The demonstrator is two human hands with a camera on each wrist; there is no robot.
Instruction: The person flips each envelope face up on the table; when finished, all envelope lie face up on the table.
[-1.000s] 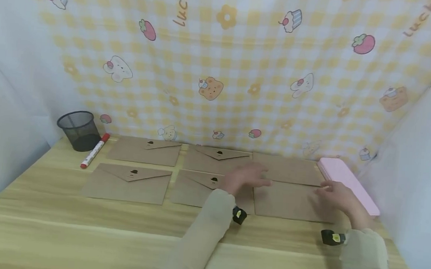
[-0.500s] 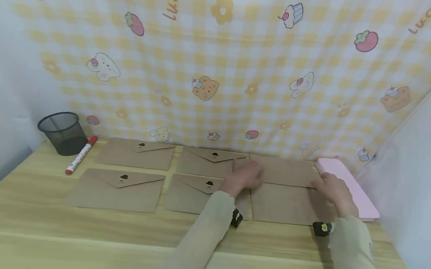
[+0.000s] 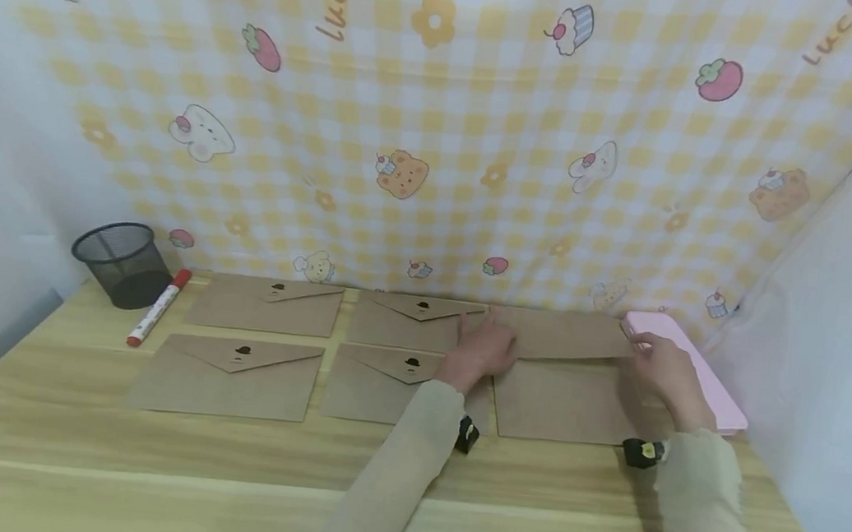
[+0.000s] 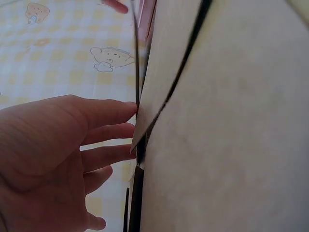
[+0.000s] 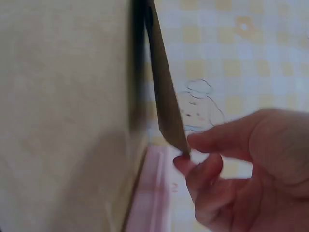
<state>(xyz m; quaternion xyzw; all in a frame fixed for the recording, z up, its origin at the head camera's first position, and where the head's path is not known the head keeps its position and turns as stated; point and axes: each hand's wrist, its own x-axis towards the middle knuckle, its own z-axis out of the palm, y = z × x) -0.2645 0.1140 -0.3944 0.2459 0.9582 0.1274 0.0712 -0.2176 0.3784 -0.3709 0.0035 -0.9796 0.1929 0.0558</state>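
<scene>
In the head view, my right hand (image 3: 663, 377) pinches the near right corner of the back right brown envelope (image 3: 570, 334) between thumb and fingers. That corner is raised off the table, and in the right wrist view the envelope (image 5: 166, 96) stands tilted, almost edge-on. My left hand (image 3: 481, 352) reaches over the middle column, its fingertips touching the envelope's left end. Extended fingers (image 4: 108, 113) meet the paper edge in the left wrist view. Just below lies the front right envelope (image 3: 565, 403), plain side up.
Flap-up envelopes with a hat print lie leftward: back middle (image 3: 392, 321), front middle (image 3: 372, 394), back left (image 3: 267, 308), front left (image 3: 240, 381). A red-capped marker (image 3: 159, 309) leans by a black mesh cup (image 3: 122, 265). A pink case (image 3: 686, 371) borders the right hand; a checked curtain (image 3: 435, 135) hangs behind.
The left hand has moved down to the envelope's left end. My right hand has moved slightly left, taken the right corner and raised it. The head view has shifted a little.
</scene>
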